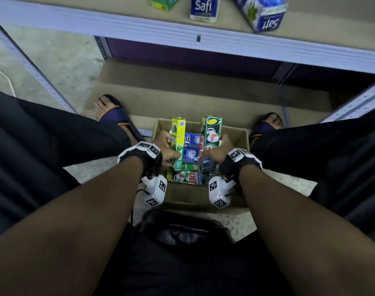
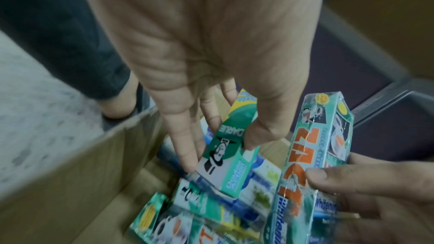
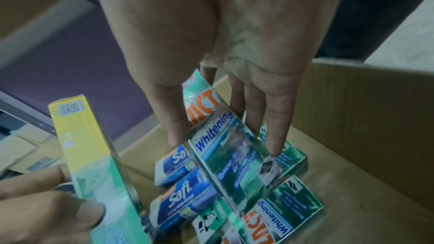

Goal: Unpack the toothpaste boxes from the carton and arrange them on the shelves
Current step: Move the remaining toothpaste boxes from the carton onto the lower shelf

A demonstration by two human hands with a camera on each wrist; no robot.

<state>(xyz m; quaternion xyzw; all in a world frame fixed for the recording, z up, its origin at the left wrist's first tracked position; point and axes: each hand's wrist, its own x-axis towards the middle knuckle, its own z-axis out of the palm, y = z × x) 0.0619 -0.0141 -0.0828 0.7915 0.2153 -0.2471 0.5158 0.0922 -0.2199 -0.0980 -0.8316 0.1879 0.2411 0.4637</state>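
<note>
Lifting two toothpaste boxes upright out of the carton (image 1: pixel 242 137) on the floor: left hand (image 1: pixel 164 146) clamped round the Darlie box (image 1: pixel 178 142), right hand (image 1: pixel 221 151) clamped round the Zact box (image 1: pixel 211 142). Probably light, stiff card, the Zact one glossy and likely slick; best held across the long sides, near the middle. More boxes lying flat below; three on the shelf (image 1: pixel 118 20) ahead.

Matt brown cardboard carton (image 1: pixel 203 195); glossy, film-wrapped green toothpaste box (image 1: pixel 211 133); smooth printed-card yellow-green box (image 1: pixel 178 137); painted metal shelf edge (image 1: pixel 139 28); speckled, rough-looking floor (image 1: pixel 54 58).
</note>
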